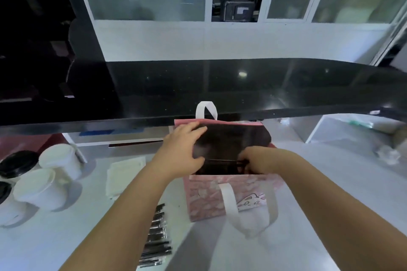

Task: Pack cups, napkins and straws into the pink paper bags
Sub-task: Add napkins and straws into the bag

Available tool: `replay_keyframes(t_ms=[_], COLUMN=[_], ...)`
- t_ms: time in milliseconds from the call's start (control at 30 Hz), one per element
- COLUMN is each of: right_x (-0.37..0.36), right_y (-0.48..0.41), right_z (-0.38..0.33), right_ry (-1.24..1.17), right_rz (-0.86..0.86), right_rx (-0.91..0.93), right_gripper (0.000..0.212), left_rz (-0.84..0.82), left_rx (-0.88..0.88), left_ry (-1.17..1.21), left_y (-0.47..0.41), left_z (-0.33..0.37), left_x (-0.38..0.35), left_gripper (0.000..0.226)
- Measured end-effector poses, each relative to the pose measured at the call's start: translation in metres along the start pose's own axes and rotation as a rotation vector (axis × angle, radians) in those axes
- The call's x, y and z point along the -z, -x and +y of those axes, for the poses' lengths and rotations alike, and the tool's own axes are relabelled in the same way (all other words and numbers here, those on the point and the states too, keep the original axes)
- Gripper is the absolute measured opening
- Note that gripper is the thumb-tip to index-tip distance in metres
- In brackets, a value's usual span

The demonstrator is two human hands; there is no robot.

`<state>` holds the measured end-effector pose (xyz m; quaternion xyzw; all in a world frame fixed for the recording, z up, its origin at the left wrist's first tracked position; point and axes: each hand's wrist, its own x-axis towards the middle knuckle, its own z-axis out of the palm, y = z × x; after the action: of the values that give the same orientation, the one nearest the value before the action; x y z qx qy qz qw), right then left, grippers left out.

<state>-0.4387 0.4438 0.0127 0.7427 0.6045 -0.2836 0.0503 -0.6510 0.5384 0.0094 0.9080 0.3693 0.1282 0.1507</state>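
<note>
A pink paper bag (207, 200) with white handles stands open on the white table (55, 242) in front of me. Across its mouth lies a black flat piece (231, 141), apparently an insert. My left hand (182, 149) holds that piece's left edge, fingers on top and thumb below. My right hand (257, 160) grips its near edge at the bag's rim, fingers curled. At the left stand white lidded cups (59, 160) and black-lidded cups (17, 163). A stack of white napkins (125, 174) lies beside them. Black-wrapped straws (157, 237) lie under my left forearm.
A black glossy counter (242, 86) overhangs the table just behind the bag. A white shelf unit (319, 130) stands at the back right, with crumpled clear plastic (387, 154) near it. Glass partitions close off the background.
</note>
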Motion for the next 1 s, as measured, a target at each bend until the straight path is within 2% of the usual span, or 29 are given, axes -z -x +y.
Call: replay_keyframes(t_ms=[167,333,567,833,1000], right_x=[-0.006,0.012,0.034,-0.011,-0.062], right_y=[-0.005,0.0,-0.007,-0.049,-0.085], right_z=[-0.002,-0.024,-0.108,-0.219,-0.257], right_ry=[0.032,-0.105,0.024,0.066,0.071], right_rz=[0.042,0.267,0.575,0.686,0.559], right_rx=[0.03,0.185,0.342,0.443,0.411], right_gripper=[0.033,0.028,0.024,0.028,0.03], left_rz=[0.057,0.216,0.414,0.359,0.269], left_rx=[-0.021,-0.008,0.118,0.389,0.51], left_ry=[-0.023,0.034,-0.087,-0.213,-0.205], left_y=[0.004,0.005,0.017,0.076,0.106], left_z=[0.001,0.0,-0.039,-0.124,-0.17], left_x=[-0.003,0.008,0.049,0.059,0.039], left_gripper=[0.068,0.046,0.042,0.045,0.048])
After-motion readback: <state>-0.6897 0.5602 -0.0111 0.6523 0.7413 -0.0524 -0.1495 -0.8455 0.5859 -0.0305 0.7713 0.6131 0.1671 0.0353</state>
